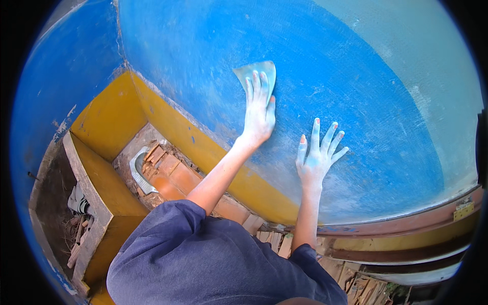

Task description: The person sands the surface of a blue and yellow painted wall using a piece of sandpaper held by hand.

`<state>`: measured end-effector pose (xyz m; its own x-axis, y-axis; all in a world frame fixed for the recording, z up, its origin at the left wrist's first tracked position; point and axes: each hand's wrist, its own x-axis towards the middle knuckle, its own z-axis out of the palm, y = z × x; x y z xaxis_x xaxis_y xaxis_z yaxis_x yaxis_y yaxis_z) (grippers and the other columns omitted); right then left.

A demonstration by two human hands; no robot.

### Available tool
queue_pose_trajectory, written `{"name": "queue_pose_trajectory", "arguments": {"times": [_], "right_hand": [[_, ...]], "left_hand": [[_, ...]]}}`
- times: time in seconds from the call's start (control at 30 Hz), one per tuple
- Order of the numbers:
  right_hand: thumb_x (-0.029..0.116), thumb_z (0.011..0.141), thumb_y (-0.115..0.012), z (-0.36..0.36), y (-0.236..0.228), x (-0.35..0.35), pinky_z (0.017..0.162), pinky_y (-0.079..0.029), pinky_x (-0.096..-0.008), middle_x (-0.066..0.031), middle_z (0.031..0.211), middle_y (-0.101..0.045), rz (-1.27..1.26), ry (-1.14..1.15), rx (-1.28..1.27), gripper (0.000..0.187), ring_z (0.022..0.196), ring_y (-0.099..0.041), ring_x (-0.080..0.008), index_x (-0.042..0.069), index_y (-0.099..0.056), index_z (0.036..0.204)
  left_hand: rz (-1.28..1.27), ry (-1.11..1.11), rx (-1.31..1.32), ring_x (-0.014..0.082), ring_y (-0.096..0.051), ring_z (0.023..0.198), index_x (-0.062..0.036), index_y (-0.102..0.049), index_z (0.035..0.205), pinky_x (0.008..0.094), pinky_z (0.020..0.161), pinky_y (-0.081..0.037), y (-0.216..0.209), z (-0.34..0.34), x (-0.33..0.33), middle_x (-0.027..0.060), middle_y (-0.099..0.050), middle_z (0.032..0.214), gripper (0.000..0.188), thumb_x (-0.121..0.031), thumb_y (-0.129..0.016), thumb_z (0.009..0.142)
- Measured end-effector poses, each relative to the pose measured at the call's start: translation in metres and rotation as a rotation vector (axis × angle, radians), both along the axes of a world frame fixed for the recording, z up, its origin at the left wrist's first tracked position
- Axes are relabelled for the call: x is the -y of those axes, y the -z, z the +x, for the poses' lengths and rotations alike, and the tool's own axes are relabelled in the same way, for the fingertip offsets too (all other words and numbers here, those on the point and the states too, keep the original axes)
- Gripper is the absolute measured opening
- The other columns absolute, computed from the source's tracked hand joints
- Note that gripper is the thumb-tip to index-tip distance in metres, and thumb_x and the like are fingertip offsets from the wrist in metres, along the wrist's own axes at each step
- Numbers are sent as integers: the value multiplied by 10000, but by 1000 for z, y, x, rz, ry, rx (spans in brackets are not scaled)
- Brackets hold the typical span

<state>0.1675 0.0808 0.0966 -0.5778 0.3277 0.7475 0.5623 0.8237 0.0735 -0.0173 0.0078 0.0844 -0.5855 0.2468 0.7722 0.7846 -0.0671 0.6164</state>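
My left hand (259, 119), pale with dust, holds a pale green sheet of sandpaper (267, 67) flat against the painted blue wall (203, 61). Its fingers lie over the sheet and the thumb rests along the right edge; the part under the palm is hidden. To the right and lower, my right hand (316, 160) is open with fingers spread, at the blue surface and holding nothing. Whitish dust coats both hands. Scuffs and pale powdery smears mark the paint around them.
A yellow band (168, 114) runs along the wall's base. Below left, a yellow partition (109, 190) stands beside terracotta pieces (175, 175) and a curved grey piece (137, 170). A niche holds a bunched cloth (79, 201) and sticks. A hinge (463, 209) is at the right.
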Motion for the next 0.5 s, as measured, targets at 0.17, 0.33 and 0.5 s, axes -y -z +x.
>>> {"name": "queue_pose_trajectory", "arguments": {"times": [0.17,0.33,0.5], "right_hand": [[361,980,-540,-6,1,-9,1158,94,-618,-152,1644,-175,94,56,-50,529,1537,-10,-331,251,-464,1492],[345,992,-526,9,-12,-29,1182,76,-572,-148,1638,-204,279,47,-33,487,1538,-40,-313,225,-505,1464],[316,1036,-442,26,-14,-42,1176,67,-591,-171,1634,-197,236,146,-274,469,1537,-47,-322,133,-494,1465]], "left_hand": [[-273,194,140,566,-61,1452,12,-176,1552,598,1183,-138,84,76,4,306,-112,1599,702,-73,-505,938],[136,28,62,543,23,1465,59,-147,1542,578,1196,-60,-25,-31,11,302,-53,1610,645,-12,-430,967],[-60,247,98,562,11,1456,43,-135,1552,599,1189,-72,35,66,-7,309,-43,1608,701,8,-463,933]]}}
